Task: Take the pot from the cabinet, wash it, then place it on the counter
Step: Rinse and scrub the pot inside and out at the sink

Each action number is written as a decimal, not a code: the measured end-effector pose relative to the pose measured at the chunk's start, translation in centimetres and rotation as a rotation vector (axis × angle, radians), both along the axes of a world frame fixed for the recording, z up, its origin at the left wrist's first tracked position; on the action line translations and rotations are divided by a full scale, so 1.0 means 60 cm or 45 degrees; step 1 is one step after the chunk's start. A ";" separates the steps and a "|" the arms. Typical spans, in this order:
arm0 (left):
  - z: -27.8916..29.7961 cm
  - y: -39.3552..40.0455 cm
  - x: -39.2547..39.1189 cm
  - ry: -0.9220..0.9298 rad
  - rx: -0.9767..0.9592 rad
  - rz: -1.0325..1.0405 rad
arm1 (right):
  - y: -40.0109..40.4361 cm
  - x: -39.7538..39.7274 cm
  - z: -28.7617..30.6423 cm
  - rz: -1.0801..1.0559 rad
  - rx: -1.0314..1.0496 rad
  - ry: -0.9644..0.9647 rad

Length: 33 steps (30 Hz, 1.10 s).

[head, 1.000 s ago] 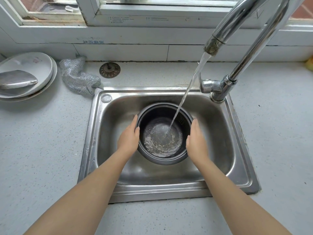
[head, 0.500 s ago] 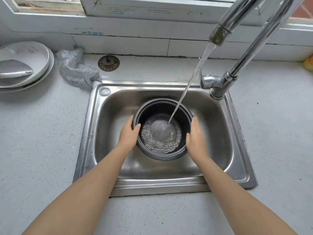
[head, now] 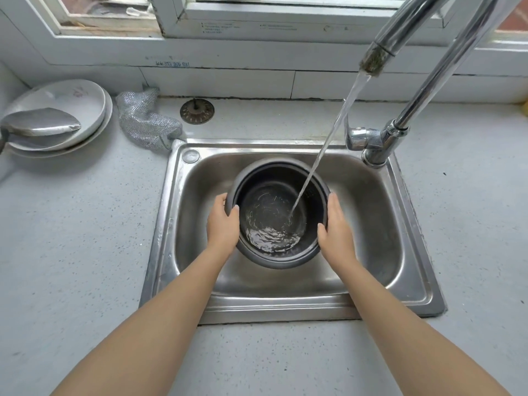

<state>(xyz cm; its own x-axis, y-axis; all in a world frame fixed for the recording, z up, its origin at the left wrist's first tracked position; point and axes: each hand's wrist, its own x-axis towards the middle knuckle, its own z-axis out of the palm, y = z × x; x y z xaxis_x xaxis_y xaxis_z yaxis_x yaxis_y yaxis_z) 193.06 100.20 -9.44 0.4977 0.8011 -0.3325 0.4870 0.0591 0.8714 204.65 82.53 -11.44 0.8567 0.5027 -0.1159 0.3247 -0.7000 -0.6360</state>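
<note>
- The pot, dark and round, sits in the middle of the steel sink, tipped slightly toward the person so the water inside pools at its near side.
- The left hand holds the pot's left side: its thumb hooks over the rim, and the other fingers lie close together along the outer wall, their tips hidden behind the pot.
- The right hand presses flat against the pot's right side, its fingers straight and held together along the outside wall, the thumb resting at the rim on the near right.
- The pot lies between the two palms, touching both, with the rim level with the knuckles.
- A stream of water falls at a slant from the tap and lands inside the pot, right of its centre.
- The tap's base stands at the sink's far right corner.
- On the pale speckled surface left of the sink, stacked plates hold a metal lid-like piece.
- A silvery mesh cloth lies just beside the plates, its end touching the sink's far left corner.
- A round drain strainer rests on the surface behind the sink, near the wall.
</note>
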 end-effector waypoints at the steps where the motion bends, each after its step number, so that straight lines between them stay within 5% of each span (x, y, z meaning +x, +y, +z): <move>1: 0.007 0.000 0.001 0.004 0.024 0.007 | 0.003 -0.001 0.000 0.012 -0.021 0.000; 6: 0.037 -0.005 0.005 0.046 0.123 0.003 | 0.010 -0.022 0.010 0.042 -0.253 -0.268; 10: 0.052 -0.007 0.010 0.062 0.168 -0.016 | 0.013 -0.032 0.006 0.148 -0.180 -0.585; 13: 0.061 -0.010 0.012 0.094 0.247 -0.055 | 0.029 -0.041 0.016 0.362 -0.153 -0.451; 17: 0.069 -0.013 0.009 0.095 0.298 -0.073 | 0.059 -0.051 0.016 0.596 -0.459 -0.106; 25: 0.069 -0.019 0.005 0.032 0.328 -0.086 | 0.097 -0.067 0.002 0.623 -0.543 0.302; 33: 0.065 -0.023 0.002 0.044 0.345 -0.168 | 0.068 -0.031 0.001 0.825 -1.204 -0.207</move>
<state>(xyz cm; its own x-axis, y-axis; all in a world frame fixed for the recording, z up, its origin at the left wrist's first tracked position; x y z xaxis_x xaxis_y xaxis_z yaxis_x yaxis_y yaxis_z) 193.18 98.81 -5.56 0.5953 0.7923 -0.1336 0.5045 -0.2392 0.8296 202.81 86.59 -11.41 0.5093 0.6243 -0.5923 0.8267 -0.5462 0.1350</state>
